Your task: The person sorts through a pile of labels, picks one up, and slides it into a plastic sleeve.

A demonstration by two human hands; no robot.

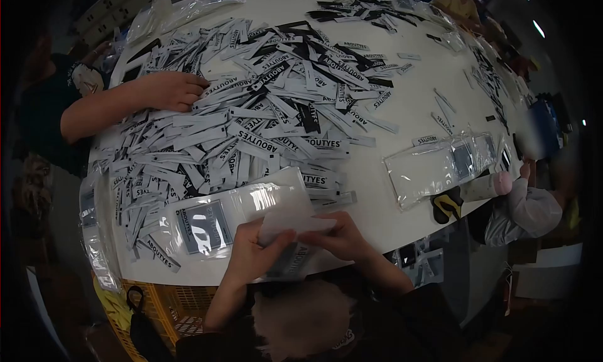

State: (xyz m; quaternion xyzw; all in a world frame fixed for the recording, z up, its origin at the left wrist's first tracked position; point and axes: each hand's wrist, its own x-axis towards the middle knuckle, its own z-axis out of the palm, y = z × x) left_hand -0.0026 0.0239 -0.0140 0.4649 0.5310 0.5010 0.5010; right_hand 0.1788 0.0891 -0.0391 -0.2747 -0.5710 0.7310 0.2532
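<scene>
Close to my body at the table's front edge, my left hand [254, 250] and my right hand [339, 237] grip a translucent plastic bag [294, 224] from both sides, thumbs on top. Dark lettering shows on its lower part, between my wrists; what is inside cannot be made out. Just beyond my left hand lies a stack of clear plastic bags [251, 202] with a grey printed panel. Behind it spreads a large heap of white and black strips [251, 123] printed "ABOUTYES".
A co-worker's hand [179, 91] rests on the heap at left. Another person's white sleeve [534, 205] is at right, near more clear bags [433, 173] and a pink-topped white cup [487, 186]. More strips [364, 11] lie at the far side. A yellow crate [182, 305] stands below the table [389, 227].
</scene>
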